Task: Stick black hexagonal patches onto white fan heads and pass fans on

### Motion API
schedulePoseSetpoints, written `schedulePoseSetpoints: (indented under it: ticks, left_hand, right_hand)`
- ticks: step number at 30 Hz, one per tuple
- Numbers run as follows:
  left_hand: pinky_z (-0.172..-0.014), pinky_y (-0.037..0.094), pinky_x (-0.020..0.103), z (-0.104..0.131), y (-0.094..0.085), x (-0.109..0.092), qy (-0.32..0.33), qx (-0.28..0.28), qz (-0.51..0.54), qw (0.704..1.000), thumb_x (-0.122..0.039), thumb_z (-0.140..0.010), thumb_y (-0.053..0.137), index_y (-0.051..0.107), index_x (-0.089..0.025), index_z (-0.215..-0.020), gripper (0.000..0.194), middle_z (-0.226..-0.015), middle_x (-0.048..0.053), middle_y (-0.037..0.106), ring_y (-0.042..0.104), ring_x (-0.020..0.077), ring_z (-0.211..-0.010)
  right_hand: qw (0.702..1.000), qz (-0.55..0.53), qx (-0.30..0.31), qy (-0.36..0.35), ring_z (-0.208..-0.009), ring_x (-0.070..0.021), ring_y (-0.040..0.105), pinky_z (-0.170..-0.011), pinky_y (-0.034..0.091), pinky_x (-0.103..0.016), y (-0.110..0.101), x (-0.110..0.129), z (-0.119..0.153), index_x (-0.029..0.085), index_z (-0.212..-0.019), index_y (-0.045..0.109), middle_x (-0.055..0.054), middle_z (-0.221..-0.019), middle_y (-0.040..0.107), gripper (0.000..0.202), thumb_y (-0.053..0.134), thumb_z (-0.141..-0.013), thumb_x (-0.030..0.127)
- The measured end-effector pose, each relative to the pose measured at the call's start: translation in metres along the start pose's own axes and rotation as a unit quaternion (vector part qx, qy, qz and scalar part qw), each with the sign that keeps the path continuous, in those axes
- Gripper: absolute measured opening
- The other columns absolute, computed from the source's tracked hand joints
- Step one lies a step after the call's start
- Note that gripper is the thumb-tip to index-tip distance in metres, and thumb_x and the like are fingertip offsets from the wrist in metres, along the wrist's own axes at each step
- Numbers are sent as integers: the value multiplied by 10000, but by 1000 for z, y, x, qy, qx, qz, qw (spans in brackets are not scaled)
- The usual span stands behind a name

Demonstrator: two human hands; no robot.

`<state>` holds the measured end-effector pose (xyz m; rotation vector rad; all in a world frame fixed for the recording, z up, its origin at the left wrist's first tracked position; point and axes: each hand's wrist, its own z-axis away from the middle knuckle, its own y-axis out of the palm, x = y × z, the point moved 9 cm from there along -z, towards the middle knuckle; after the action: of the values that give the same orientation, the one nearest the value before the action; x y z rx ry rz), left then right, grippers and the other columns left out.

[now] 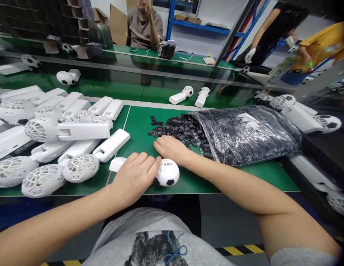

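My left hand (135,175) is wrapped round the handle of a white handheld fan (169,171) with a football-style head. One black patch shows on the head, which points right; the handle's end sticks out at the left. Just above the fan head, my right hand (172,148) rests at the near edge of a pile of small black plastic pieces (176,127). Its fingers are curled and pressed together; whatever is between the fingertips is hidden. The pile spills out of a clear plastic bag (249,138) lying beyond my right forearm.
Several white fans (80,168) are heaped at the left of the green table (141,118). More fans (296,111) lie on a dark surface at the right. Two fans (185,94) with black patches sit on the conveyor belt (155,94). Other people are across the line.
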<state>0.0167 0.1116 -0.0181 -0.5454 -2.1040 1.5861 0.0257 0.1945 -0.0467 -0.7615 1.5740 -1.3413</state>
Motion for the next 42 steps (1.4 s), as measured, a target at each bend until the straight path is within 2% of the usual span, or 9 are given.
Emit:
schedulePoseSetpoints:
  ticks: [3,6,9,13,19,26,29,34,42]
  left_hand:
    - [-638,422,403,-1,2,15,-76,31,32,996,-296,-801,556,466,-55,-1234,504,-875,121,561,513,281,-801]
    - [-699,441,376,0,8,21,-103,88,124,983,-408,-766,589,505,-134,-1188,511,-945,96,534,511,260,-862]
    - [-701,449,357,-1,13,29,-146,119,146,971,-395,-809,527,565,-152,-1045,341,-978,96,535,518,255,-887]
    - [-870,423,415,-5,24,35,-164,120,207,957,-424,-784,558,379,-169,-1310,611,-1241,116,481,458,292,-1094]
    - [-856,438,392,-5,36,37,-176,113,284,936,-403,-798,534,256,-205,-1396,689,-1196,106,509,516,273,-1062]
    - [-897,423,397,-5,31,37,-160,68,323,930,-524,-753,568,346,-247,-1334,681,-1286,70,485,520,266,-1088]
    - [-903,418,392,-7,29,39,-160,57,335,927,-497,-748,587,395,-256,-1286,620,-1281,53,497,516,256,-1098]
    - [-793,456,353,-11,27,39,-181,71,376,906,-472,-720,617,452,-257,-1164,520,-1172,38,548,553,232,-1004]
    - [-779,442,364,-12,30,40,-212,90,379,896,-490,-720,610,457,-260,-1128,493,-1156,39,532,545,240,-985]
  right_hand:
    - [998,-41,-2,44,-869,-245,542,-719,437,-335,0,-15,5,77,-985,581,-134,-929,599,208,398,-887,81]
    - [973,-175,-82,130,-875,-200,565,-740,445,-299,-13,-41,25,137,-968,589,-80,-941,625,174,448,-879,89]
    - [879,-376,-200,214,-774,-151,588,-716,456,-269,-29,-60,61,189,-884,592,-11,-850,643,65,539,-857,164]
    - [804,-499,-257,198,-788,-145,571,-731,451,-274,-42,-35,91,210,-817,604,2,-823,622,38,593,-826,174]
    - [779,-528,-280,190,-901,-156,522,-840,414,-312,-32,5,99,225,-805,645,-15,-895,543,64,649,-786,163]
    - [728,-558,-317,244,-997,-160,471,-954,361,-330,-10,3,101,219,-720,616,-19,-970,442,100,686,-739,149]
    - [718,-576,-290,263,-1101,-184,442,-1002,326,-360,-3,0,99,215,-707,583,-24,-1123,428,134,711,-713,175]
    - [657,-661,-221,287,-1056,-187,518,-903,417,-368,8,-3,93,248,-923,468,-32,-1242,486,419,761,-633,176]
    - [696,-634,-197,274,-1044,-197,521,-763,494,-321,6,-1,91,258,-1115,454,-45,-1224,508,510,718,-682,211]
